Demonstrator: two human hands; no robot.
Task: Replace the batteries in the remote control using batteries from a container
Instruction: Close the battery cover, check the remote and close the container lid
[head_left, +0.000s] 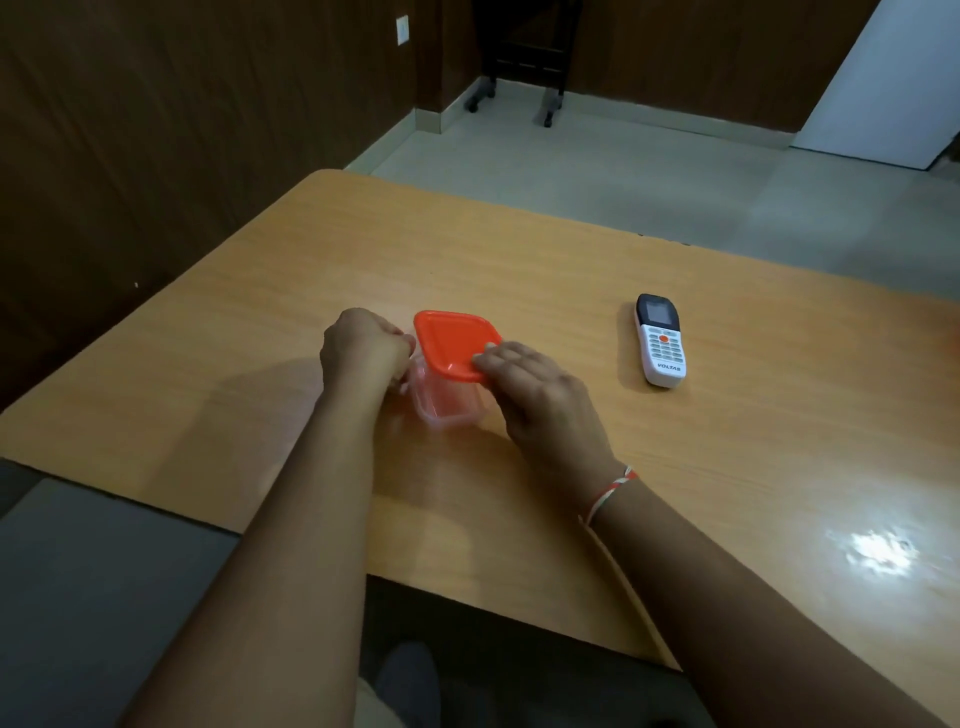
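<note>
A small clear plastic container (445, 405) with an orange lid (451, 343) stands on the wooden table (727, 467). My left hand (363, 345) is curled against the container's left side, at the lid's edge. My right hand (535, 389) rests on the lid's near right corner, fingers over its rim. The lid sits on the container. What is inside cannot be made out. A white remote control (660, 340) with a dark screen end lies face up to the right, apart from both hands.
The table's left edge and near edge run close to my arms. Beyond the far edge lie a pale floor, a wheeled dark stand (519, 57) and brown wall panels. A glare patch (878, 553) shines on the table at the right.
</note>
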